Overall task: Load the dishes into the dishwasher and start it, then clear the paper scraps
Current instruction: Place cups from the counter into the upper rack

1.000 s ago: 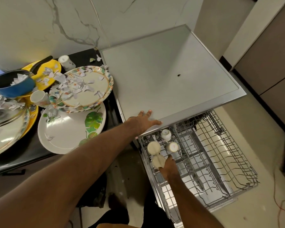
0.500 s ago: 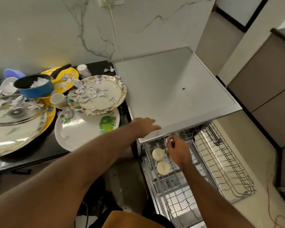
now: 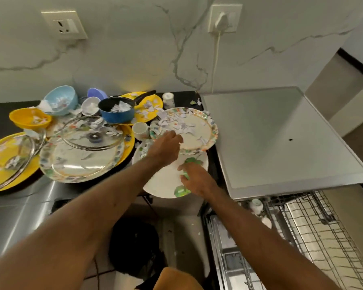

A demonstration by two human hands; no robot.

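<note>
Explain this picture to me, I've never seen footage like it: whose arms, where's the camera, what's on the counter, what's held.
No machine here: a person's two bare arms, filmed by a camera worn on their head, looking down. The black counter holds a yellow bowl, a blue saucepan, a glass lid and more, strewn with paper scraps. Lower right is the pulled-out dishwasher rack. The left hand is at the near rim of the floral plate; whether it grips, I cannot tell. The right hand lies on the white leaf-print plate.
</note>
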